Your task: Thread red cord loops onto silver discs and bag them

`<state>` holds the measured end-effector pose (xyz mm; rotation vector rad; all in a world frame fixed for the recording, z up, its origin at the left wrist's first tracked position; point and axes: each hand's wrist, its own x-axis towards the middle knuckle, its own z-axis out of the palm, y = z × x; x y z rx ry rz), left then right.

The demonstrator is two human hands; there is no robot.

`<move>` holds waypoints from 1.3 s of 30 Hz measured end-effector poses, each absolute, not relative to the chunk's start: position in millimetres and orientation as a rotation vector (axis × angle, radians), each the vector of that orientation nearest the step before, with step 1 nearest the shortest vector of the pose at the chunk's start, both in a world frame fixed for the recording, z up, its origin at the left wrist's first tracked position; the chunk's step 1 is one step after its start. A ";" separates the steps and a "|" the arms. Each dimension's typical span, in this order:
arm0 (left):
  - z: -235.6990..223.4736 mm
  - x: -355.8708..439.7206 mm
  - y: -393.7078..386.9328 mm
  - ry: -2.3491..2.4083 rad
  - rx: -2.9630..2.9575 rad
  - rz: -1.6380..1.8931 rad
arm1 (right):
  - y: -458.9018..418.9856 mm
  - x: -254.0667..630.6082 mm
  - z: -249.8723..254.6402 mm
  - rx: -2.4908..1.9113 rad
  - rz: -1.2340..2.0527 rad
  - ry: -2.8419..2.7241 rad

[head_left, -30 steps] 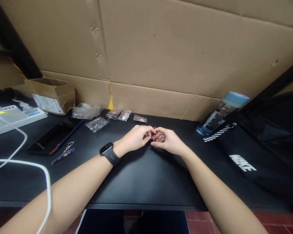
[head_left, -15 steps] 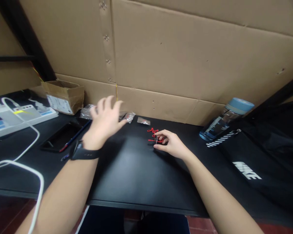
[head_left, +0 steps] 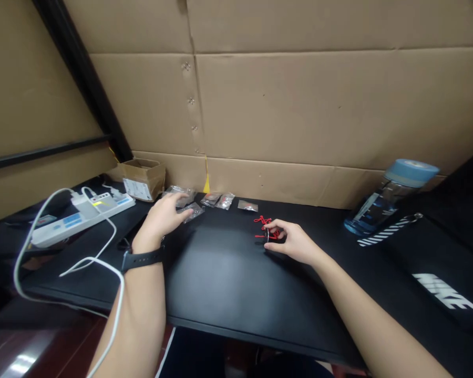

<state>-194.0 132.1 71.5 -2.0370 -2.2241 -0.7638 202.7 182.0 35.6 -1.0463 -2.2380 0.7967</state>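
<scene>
In the head view, my right hand (head_left: 294, 241) pinches a small round disc (head_left: 267, 237) with a shiny rim, held on edge at the black table (head_left: 224, 289). A red cord (head_left: 262, 219) trails from around the disc and lies in loops just behind my fingertips. My left hand (head_left: 161, 218), with a dark watch on the wrist, hovers at the left with thumb and fingers apart. Right by its thumb lies a clear plastic packet (head_left: 193, 211). Behind its fingers is crumpled clear plastic (head_left: 179, 194); whether they touch it, I cannot tell.
Small plastic packets (head_left: 224, 200) and a flat packet (head_left: 247, 206) lie along the cardboard wall (head_left: 299, 115). At left are an open cardboard box (head_left: 144, 178), a power strip (head_left: 79, 218) and white cables. A blue-lidded bottle (head_left: 390, 197) and a black bag (head_left: 433, 252) stand right.
My left hand has come down from its raised position toward the plastic packets. My right hand still holds the disc in place. The view has turned somewhat to the left.
</scene>
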 end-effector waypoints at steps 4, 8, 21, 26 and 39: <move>64.7 -194.8 122.1 -2.184 -1.976 -0.695 | 182.5 202.7 34.7 -1.052 0.780 -2.238; 48.2 -194.5 125.7 -2.267 -2.071 -0.464 | 184.2 203.7 33.2 -1.058 0.763 -2.236; 51.8 -98.8 123.8 -1.697 -2.457 -0.738 | 179.4 198.5 34.8 -0.967 0.810 -2.091; 36.5 -52.3 115.8 -1.303 -2.923 -0.677 | 177.1 202.3 42.1 -0.844 0.837 -2.010; 29.1 -55.1 107.1 -1.353 -3.018 -0.389 | 165.8 211.6 64.3 -0.932 0.558 -2.406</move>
